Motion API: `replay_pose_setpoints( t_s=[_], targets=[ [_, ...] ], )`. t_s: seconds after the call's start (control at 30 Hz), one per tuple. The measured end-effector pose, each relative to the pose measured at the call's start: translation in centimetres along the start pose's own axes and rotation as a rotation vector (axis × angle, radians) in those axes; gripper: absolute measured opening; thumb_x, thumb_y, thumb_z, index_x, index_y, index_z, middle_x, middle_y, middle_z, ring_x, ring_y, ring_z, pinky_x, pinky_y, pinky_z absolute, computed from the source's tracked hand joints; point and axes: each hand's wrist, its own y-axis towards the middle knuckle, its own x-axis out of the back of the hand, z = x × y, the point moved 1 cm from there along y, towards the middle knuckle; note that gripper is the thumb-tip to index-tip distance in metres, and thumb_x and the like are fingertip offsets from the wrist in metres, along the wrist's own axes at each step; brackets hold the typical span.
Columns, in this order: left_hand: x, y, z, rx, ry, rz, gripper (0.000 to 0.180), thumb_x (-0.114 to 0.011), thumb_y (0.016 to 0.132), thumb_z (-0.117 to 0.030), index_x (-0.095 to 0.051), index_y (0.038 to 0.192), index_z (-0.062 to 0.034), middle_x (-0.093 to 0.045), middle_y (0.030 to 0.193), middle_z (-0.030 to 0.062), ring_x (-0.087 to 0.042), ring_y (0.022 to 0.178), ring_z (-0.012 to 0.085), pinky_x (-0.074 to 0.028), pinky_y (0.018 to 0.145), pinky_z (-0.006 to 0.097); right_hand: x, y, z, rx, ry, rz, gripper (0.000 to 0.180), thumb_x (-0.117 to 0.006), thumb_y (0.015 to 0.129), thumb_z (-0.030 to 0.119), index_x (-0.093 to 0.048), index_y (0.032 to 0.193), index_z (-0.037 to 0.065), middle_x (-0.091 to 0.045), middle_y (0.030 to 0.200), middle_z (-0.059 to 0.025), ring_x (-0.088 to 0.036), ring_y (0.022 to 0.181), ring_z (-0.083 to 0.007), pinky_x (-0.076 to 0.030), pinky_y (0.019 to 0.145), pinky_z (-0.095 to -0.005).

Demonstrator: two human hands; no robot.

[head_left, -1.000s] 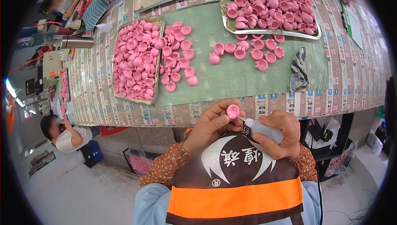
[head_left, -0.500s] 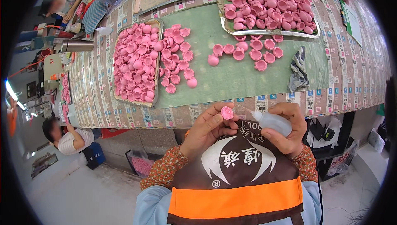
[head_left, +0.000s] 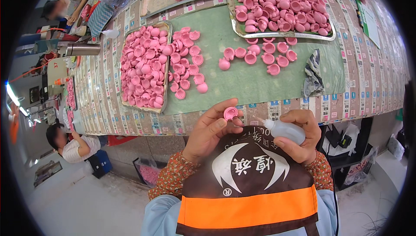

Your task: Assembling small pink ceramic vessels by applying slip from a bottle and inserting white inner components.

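Between the thumb and fingers of my left hand (head_left: 213,128) is a small pink plastic cup-shaped piece (head_left: 230,113), its hollow side facing up. My right hand (head_left: 302,137) grips a translucent white squeeze bottle (head_left: 286,131), tilted so its thin nozzle (head_left: 259,119) points left toward the pink piece. A gap separates the nozzle tip from the piece. Both hands are over my dark apron (head_left: 251,171), just short of the table's near edge.
A metal tray (head_left: 164,93) heaped with pink pieces stands left; a larger full tray (head_left: 284,34) stands farther back. Loose pink pieces (head_left: 268,58) lie on the green mat (head_left: 216,80), with a crumpled dark cloth (head_left: 313,73) at right. Another person (head_left: 76,145) sits at far left.
My left hand has moved slightly left with the pink piece, turning its hollow more into view. The gap to the bottle's nozzle has widened. My right hand has barely moved.
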Motion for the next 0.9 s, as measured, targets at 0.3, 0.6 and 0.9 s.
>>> replay_pose_setpoints(
  t_s=[0.3, 0.6, 0.9],
  targets=[
    [-0.1, 0.7, 0.0, 0.018, -0.116, 0.077, 0.055, -0.058, 0.1, -0.016, -0.037, 0.149, -0.002, -0.057, 0.132, 0.0179, -0.063, 0.112, 0.0244, -0.056, 0.095, 0.042, -0.2, 0.0, -0.5, 0.12, 0.044, -0.074, 0.045, -0.083, 0.073, 0.011, -0.059, 0.11, 0.001, -0.068, 0.097, -0.0111, -0.066, 0.079, -0.0165, -0.051, 0.069, -0.029],
    [-0.6, 1.4, -0.1, 0.135, -0.178, 0.119, 0.066, -0.063, 0.097, -0.033, -0.038, 0.145, 0.004, -0.062, 0.117, 0.0139, -0.066, 0.099, 0.0229, -0.057, 0.091, 0.041, -0.4, 0.2, -0.5, 0.142, -0.022, -0.05, 0.043, -0.084, 0.073, 0.012, -0.061, 0.109, 0.001, -0.068, 0.097, -0.0108, -0.066, 0.08, -0.0179, -0.051, 0.069, -0.0303],
    [-0.8, 1.1, 0.5, 0.188, -0.186, 0.092, 0.065, -0.061, 0.098, -0.038, -0.043, 0.141, 0.0072, -0.064, 0.105, 0.0124, -0.067, 0.092, 0.0221, -0.06, 0.084, 0.04, -0.9, 1.0, -0.3, 0.191, -0.086, 0.014, 0.037, -0.083, 0.074, 0.012, -0.064, 0.104, 0.003, -0.069, 0.093, -0.0114, -0.068, 0.072, -0.0224, -0.052, 0.063, -0.0318]
  ],
)
